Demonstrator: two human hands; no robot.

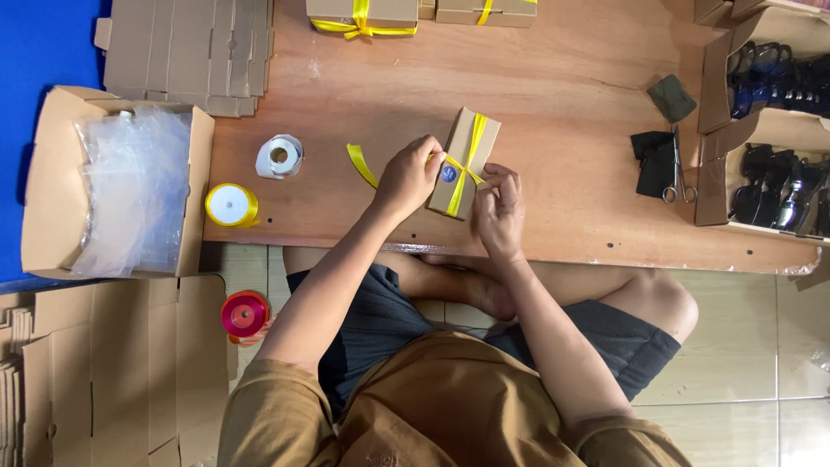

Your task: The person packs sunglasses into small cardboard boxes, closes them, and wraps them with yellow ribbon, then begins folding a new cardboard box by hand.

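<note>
Floor of pale square tiles (743, 363) spreads under the seated person, whose crossed legs tuck beneath a low reddish-brown wooden table (571, 95). The table's near edge runs just in front of the knees, and bare wood lies open between the hands and the far edge. To the left, beside a blue surface (43, 43), sits an open cardboard carton of clear plastic bags (130, 186), with flat brown cardboard blanks (186, 52) stacked at the table's far left corner. At the right edge stand open cardboard boxes of dark sunglasses (778, 130), with steel scissors (677, 169) and dark cloth pouches (657, 156) just beside them. Finished ribbon-tied boxes (363, 15) line the far edge. A yellow ribbon spool (230, 205) and a white tape roll (279, 156) rest near the left edge; a red ribbon spool (245, 313) lies on the floor.

Mid-table, near the front edge, a small brown cardboard box crossed with yellow ribbon (465, 160) lies tilted. The left hand (408, 177), wrist bent, pinches the ribbon at the box's left side; the right hand (500, 206), fingers curled, grips the ribbon at the box's near end
</note>
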